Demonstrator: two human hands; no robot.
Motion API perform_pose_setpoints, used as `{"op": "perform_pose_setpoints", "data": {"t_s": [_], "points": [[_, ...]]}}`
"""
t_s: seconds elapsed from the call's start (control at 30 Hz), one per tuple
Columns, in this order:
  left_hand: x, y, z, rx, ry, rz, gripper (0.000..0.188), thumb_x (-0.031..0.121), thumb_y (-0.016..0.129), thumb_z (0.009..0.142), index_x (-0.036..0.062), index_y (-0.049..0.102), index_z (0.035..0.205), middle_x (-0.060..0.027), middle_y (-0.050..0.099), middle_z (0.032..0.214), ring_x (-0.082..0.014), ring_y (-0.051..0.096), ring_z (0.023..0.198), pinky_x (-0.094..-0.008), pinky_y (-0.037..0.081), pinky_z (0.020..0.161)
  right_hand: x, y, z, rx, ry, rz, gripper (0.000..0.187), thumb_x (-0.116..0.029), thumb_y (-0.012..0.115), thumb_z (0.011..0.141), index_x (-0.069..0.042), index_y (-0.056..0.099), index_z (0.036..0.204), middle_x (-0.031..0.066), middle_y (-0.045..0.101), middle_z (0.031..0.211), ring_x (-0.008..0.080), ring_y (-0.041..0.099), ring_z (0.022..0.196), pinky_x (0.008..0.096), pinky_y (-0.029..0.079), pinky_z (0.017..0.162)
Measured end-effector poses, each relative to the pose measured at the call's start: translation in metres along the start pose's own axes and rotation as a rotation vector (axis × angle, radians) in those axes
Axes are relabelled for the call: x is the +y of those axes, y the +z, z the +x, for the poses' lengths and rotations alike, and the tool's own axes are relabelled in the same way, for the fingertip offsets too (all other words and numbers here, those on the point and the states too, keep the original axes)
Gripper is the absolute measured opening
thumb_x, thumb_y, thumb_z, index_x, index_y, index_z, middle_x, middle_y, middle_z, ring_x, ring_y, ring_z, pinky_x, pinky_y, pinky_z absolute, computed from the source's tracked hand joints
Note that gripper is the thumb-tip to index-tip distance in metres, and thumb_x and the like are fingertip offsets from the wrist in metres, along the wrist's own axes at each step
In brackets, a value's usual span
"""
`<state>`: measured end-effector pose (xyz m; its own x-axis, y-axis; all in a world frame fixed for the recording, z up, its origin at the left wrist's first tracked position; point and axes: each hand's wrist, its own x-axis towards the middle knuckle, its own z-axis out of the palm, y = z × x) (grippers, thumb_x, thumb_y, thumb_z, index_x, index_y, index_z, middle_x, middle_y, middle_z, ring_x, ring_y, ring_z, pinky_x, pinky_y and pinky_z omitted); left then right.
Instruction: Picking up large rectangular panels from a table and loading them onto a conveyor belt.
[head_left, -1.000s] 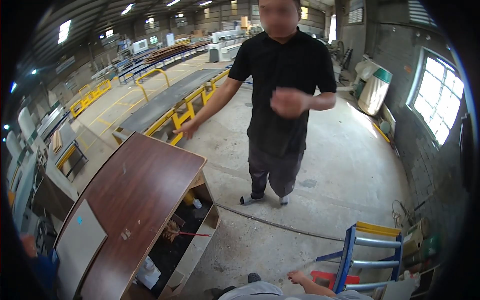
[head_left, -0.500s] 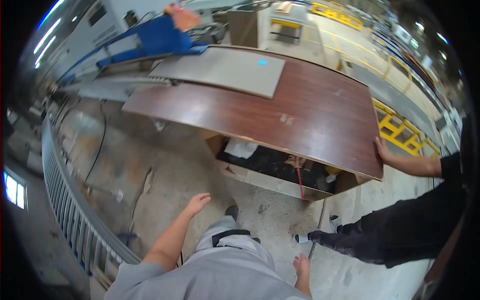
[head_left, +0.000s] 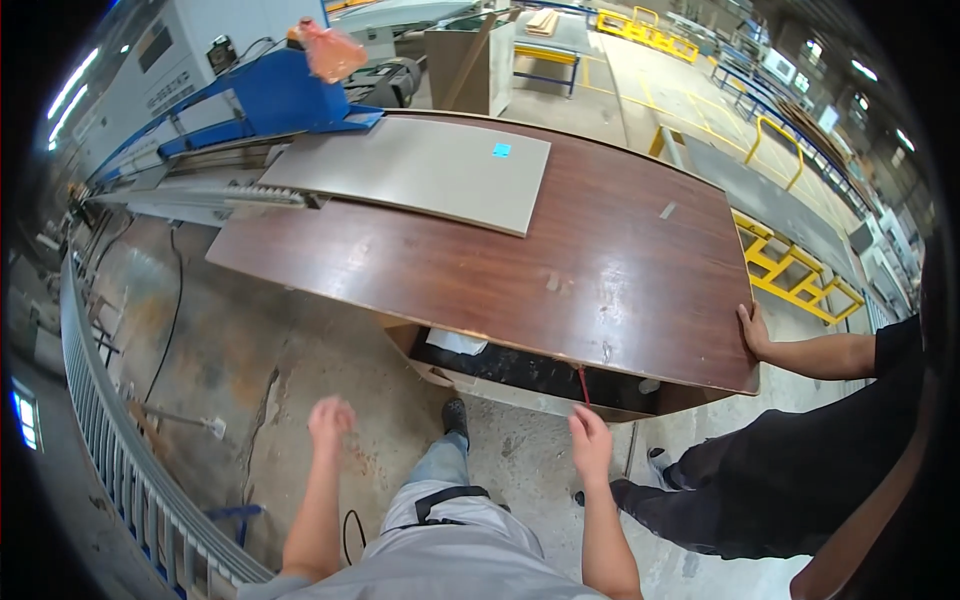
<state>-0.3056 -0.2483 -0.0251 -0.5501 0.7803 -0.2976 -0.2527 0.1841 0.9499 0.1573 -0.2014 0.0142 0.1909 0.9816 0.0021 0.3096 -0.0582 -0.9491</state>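
Both my hands hang in front of me over the concrete floor, short of a table with a dark red-brown wood top [head_left: 640, 270]. My left hand [head_left: 330, 420] is apart from everything; motion smears its fingers. My right hand [head_left: 591, 440] is raised near the table's front edge with its fingers partly apart and nothing in them. A grey panel [head_left: 420, 175] with a blue sticker [head_left: 502, 151] lies on the tabletop's far left part. Under the top, an open shelf [head_left: 510, 382] contains something white [head_left: 455, 341] and a thin red stick [head_left: 584, 385].
At the right, a co-worker in dark clothes [head_left: 790, 480] rests a hand [head_left: 754, 332] on the table's right edge. A grey railing [head_left: 130, 440] curves along my left. A blue machine part [head_left: 285, 90] stands behind the table; yellow frames [head_left: 795, 270] stand beyond its right end.
I have stepped nearer the table. My right hand has risen from low beside me toward the table's front edge, and my left hand has moved left. The co-worker's hand stays at the table edge.
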Motion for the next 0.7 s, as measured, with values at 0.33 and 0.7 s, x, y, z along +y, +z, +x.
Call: {"op": "perform_pose_setpoints", "data": {"t_s": [0.33,0.7], "points": [[0.104,0.092,0.406,-0.328,0.232,-0.12,0.045,0.027,0.043,0.097,0.0057,0.035,0.135,-0.0177,0.041,0.136,-0.0333,0.042,0.124,-0.044,0.038,0.102,-0.1,0.137,0.213,-0.026,-0.455,-0.594,0.053,-0.032,0.063,0.08,-0.005,0.051,0.125,0.0199,0.047,0.13,0.0341,0.047,0.118,0.0436,0.035,0.101],[0.149,0.167,0.553,-0.066,-0.121,-0.39,0.038,0.029,0.037,0.095,0.0011,0.052,0.118,-0.0108,0.056,0.122,-0.0228,0.053,0.11,-0.0324,0.043,0.096,-0.09,0.14,0.293,0.016,-0.346,-0.844,0.074,-0.047,0.054,0.086,-0.008,0.029,0.143,0.0196,0.036,0.142,0.0335,0.034,0.131,0.0464,0.018,0.111]]}}
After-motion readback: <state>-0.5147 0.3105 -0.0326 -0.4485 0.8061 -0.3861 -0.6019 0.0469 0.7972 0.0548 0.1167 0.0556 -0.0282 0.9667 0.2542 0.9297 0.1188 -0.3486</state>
